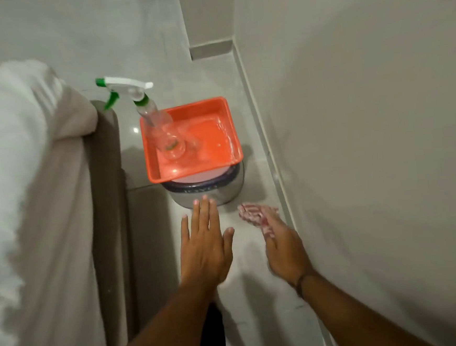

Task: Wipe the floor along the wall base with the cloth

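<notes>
- Cloth (254, 215): small rag, red and white pattern, bunched on the floor (256, 274) just beside the skirting (267, 145) at the wall base, near the right edge of the floor strip.
- Looks soft, light and limp, perhaps damp; probably folds and slides easily on the glossy tiles, so no real force needed, only flat pressure from above.
- Best taken from the top with spread fingers and palm, pressing the wad down so that it does not roll up or slip out during the stroke along the skirting.
- Right hand (284, 247): lies on the near part of the cloth, fingers stretched forward and loosely closed over it, pressing more than gripping; picture blurred here, so the exact hold not sure.
- Left hand (205, 245): flat and open, fingers straight and together, thumb apart, holding nothing; cannot tell if it rests on the floor or is just above it.
- Fingertips of the left hand come near a round metal container (209, 194) that stands on the floor ahead.
- Orange tray (234, 134) sits on top of this container, with a clear spray bottle (157, 123) leaning inside it.
- Bed with white bedding (16, 162) along the left edge of the floor strip, well apart from the cloth.
- Container stands in the wiping path, near the skirting; risk of knocking it with the cloth.
</notes>
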